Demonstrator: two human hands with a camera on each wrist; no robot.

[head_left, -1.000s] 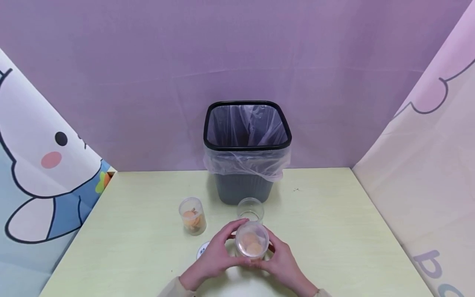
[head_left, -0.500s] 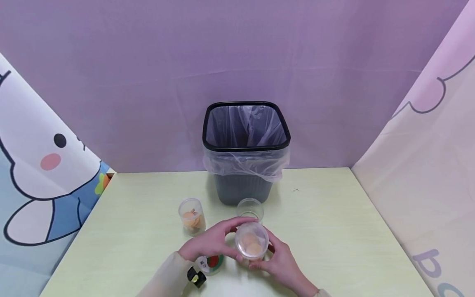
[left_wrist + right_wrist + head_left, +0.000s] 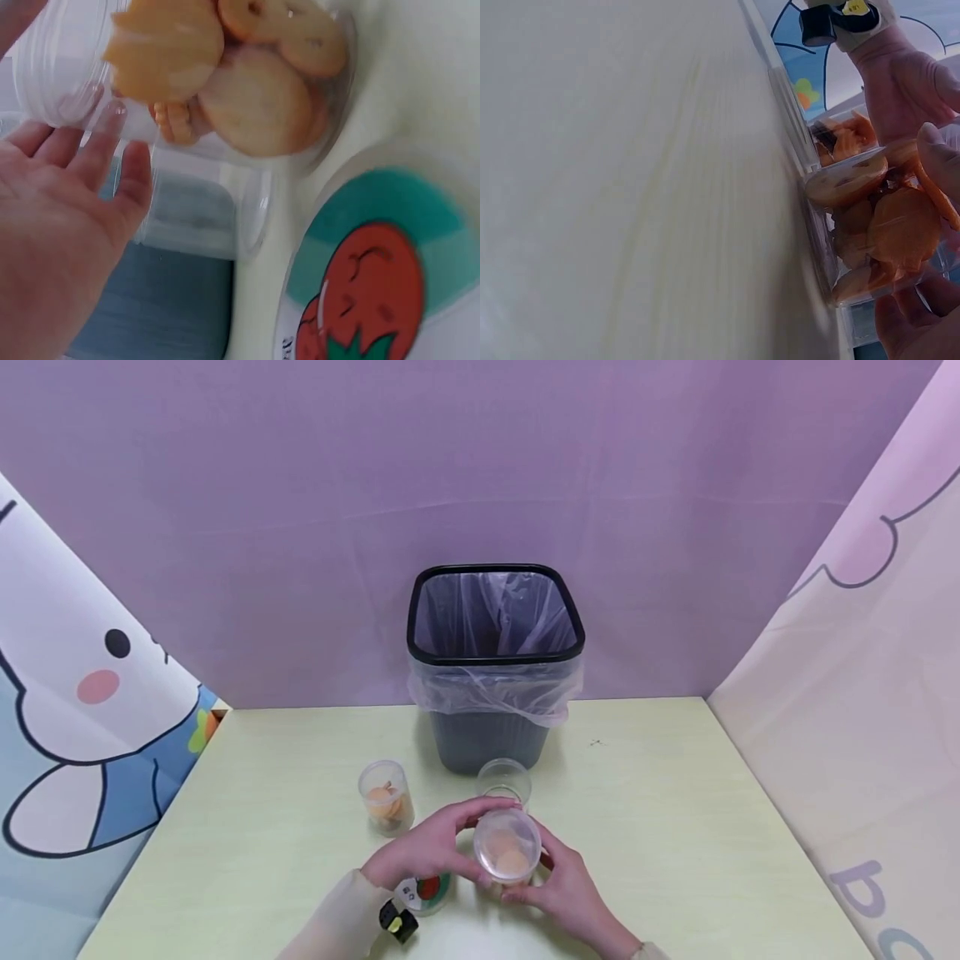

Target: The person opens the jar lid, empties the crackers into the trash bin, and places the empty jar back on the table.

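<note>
Held on the near side of the black-rimmed waste bin (image 3: 495,659): a clear plastic biscuit jar (image 3: 498,827), roughly upright; impossible to tell whether resting on the pale tabletop (image 3: 645,827) or lifted slightly off it. Gripped around the wall by the right hand (image 3: 561,893), between thumb and curled fingers. Circled on the other side by the left hand (image 3: 427,853), with fingers and thumb loosely spread in a wide arc; hard to tell whether touching the plastic.

Loaded with flat biscuits (image 3: 169,52). Probably light overall; stiff enough to keep shape, yet perhaps liable to flex under a hard squeeze. Likely slippery on the smooth outside, so best held around the middle of the wall, with broad finger contact from opposite sides. Likely brittle inside: keep level, avoid knocks, expect sliding if tilted.

Just in front of the bin: an empty-looking clear container (image 3: 504,779). Left of the bin and nearer: a second biscuit jar (image 3: 401,787). Farther out from the bin, slightly left: a round printed lid (image 3: 431,891).
</note>
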